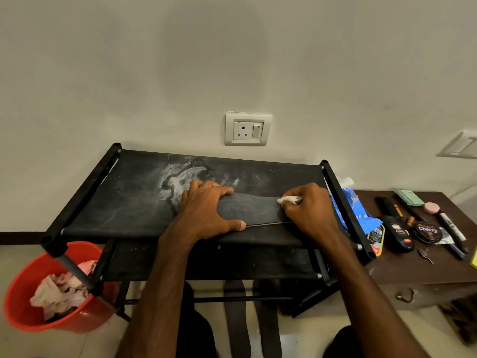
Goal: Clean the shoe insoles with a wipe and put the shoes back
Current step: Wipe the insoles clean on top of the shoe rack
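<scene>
Dark insole [254, 209] flat, lengthwise on rack [129, 202] top tier; small crumpled white wipe [289, 200] touching its right end

Behind the left grip [206, 210] and the right grip [309, 210], the left forearm [160, 280] and right forearm [366, 293] are bare. The left thumbnail [242, 225] is cut short. Well below both grips, dark cloth [197, 332] covers the legs.

Dim, warm indoor light with soft shadows, a vignetted wall, and wide-angle bending at the edges.
</scene>
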{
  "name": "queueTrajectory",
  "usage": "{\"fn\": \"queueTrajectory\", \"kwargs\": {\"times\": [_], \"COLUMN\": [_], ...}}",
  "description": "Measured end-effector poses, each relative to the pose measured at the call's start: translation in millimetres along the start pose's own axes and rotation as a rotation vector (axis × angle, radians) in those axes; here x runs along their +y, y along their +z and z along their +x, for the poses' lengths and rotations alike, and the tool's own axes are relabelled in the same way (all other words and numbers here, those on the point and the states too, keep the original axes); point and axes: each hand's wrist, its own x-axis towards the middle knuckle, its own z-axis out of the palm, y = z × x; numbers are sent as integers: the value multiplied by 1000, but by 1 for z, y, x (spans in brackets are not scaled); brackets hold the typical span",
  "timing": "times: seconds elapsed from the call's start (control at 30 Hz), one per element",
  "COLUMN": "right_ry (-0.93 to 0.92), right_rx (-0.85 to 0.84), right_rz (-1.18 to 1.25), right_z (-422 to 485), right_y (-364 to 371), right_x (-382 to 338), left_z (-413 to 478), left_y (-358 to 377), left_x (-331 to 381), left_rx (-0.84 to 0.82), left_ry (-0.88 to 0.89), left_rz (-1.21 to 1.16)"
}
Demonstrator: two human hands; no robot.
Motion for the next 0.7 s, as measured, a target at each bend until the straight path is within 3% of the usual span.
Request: {"fn": "queueTrajectory", "kwargs": {"times": [0.27,0.53,0.7], "right_ry": [-173,7,-88], "right_rx": [-221,-51,-128], "right_rz": [45,-36,-146], "right_z": [-18,-10,-18], "right_y": [33,3,16], "right_x": [-50,-18,-40], "left_z": [-1,1,1], "left_y": [4,6,7], "left_x": [-6,-5,-5], "left_rx": [39,26,48], "left_ry": [-3,-14,-16], "left_rz": [-43,-47,-43]}}
